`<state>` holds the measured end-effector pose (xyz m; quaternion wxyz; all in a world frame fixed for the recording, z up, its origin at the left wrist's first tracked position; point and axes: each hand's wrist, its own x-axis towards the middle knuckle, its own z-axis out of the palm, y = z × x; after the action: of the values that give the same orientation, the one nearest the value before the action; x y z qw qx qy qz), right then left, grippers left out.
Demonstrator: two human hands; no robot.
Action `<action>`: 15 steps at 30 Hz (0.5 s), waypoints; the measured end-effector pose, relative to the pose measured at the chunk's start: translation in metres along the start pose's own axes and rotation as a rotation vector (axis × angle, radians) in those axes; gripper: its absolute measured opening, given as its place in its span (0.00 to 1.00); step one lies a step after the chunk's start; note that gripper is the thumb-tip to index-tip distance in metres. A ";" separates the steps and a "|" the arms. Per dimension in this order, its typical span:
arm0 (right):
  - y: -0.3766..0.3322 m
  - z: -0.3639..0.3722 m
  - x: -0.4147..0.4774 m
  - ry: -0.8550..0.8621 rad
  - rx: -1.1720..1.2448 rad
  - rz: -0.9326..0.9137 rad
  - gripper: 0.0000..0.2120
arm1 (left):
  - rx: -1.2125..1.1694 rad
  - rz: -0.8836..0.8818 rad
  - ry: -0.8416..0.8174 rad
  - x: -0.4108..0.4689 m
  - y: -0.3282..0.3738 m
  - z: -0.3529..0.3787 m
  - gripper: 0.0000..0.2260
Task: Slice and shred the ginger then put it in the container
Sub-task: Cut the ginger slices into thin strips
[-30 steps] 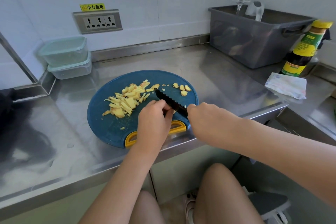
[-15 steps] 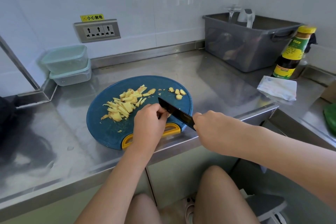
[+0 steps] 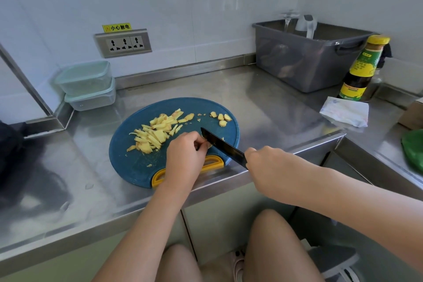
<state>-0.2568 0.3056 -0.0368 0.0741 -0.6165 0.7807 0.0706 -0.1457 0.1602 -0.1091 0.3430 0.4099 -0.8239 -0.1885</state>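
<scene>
Closest in, the left hand (image 3: 183,158) is planted on the near part of the round blue plastic cutting board (image 3: 135,167), right by its yellow handle loop (image 3: 216,162). Its fingers (image 3: 196,138) are curled into a tight claw, tips tucked down and pinching a small ginger piece (image 3: 207,144) against the board. Most of that piece is hidden; only a pale sliver can be made out, right up against the blade.

The right hand (image 3: 265,160) is clenched round the handle of a black-bladed kitchen knife (image 3: 223,147), and the handle is totally buried in the fist. The blade is angled away and to the left, held over the board and touching the left fingertips.

Just left of the claw hand, a pile of pale yellow ginger shreds (image 3: 152,136) is heaped mid-board. A few round ginger slices (image 3: 220,118) are left at the board's far right, apart from the pile.

The board is laid on a stainless steel counter (image 3: 263,103). At the back left corner, two stacked clear plastic containers with pale green lids (image 3: 88,86) are parked, well apart from the ginger. Back right, a grey plastic tub (image 3: 304,64) and a dark sauce bottle with a yellow cap (image 3: 361,71) can be seen.
</scene>
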 end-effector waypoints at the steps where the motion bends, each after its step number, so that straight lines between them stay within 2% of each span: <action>1: 0.002 0.001 -0.002 -0.001 -0.001 0.005 0.02 | 0.002 0.001 0.001 0.000 0.000 0.000 0.03; 7: 0.015 0.008 -0.013 0.011 -0.062 0.031 0.02 | 0.016 0.020 0.008 -0.001 0.001 -0.002 0.02; 15: 0.039 0.011 -0.017 0.011 -0.008 0.045 0.09 | -0.019 0.031 0.015 -0.005 0.001 -0.002 0.02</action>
<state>-0.2906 0.3326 -0.0437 0.0656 -0.5993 0.7946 0.0720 -0.1425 0.1643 -0.1094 0.3559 0.3953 -0.8257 -0.1881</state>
